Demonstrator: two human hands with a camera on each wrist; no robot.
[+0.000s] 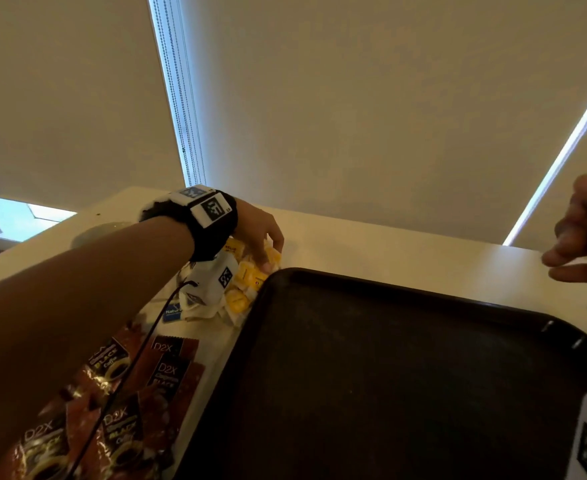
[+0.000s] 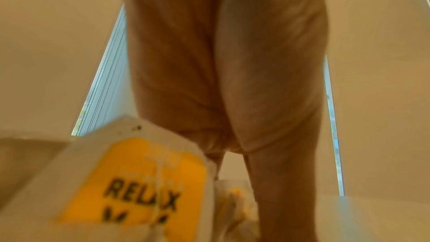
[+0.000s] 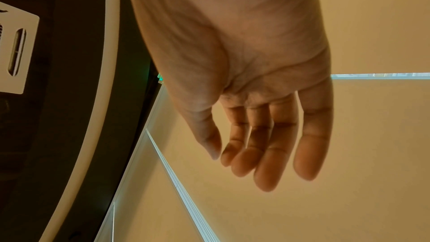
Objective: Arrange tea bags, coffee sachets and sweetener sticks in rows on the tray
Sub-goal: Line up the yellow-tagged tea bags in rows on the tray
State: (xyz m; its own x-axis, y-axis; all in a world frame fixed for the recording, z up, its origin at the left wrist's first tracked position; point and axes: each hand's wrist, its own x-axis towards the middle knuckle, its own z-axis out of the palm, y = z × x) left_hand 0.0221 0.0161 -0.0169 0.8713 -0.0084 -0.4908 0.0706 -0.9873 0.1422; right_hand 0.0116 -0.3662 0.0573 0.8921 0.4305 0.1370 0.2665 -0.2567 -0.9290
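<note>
Tea bags (image 1: 247, 282) in yellow and white wrappers lie in a loose heap on the surface, just off the far left corner of the black tray (image 1: 389, 375), and the left hand (image 1: 257, 233) is down among them with its fingers curled over the pile; whether it has one pinched I cannot tell, since the head view shows only the back of the hand and the left wrist view is filled by the palm, with one yellow packet (image 2: 139, 181) close beneath it. Heaping them beside the tray's rim probably keeps each carry short. Coffee sachets (image 1: 139, 386), brown and black, are spread along the surface beside the tray's left edge, partly under the forearm. White paper packets (image 1: 198, 306), one with a blue label, sit between the coffee and the tea; they may be the sweetener, though that is not clear. What shows of the tray holds nothing, so no row looks begun. The right hand (image 1: 583, 230) hovers over the surface beyond the tray's far right corner, fingers (image 3: 267, 150) loosely extended and holding nothing, likely waiting to help place items.
</note>
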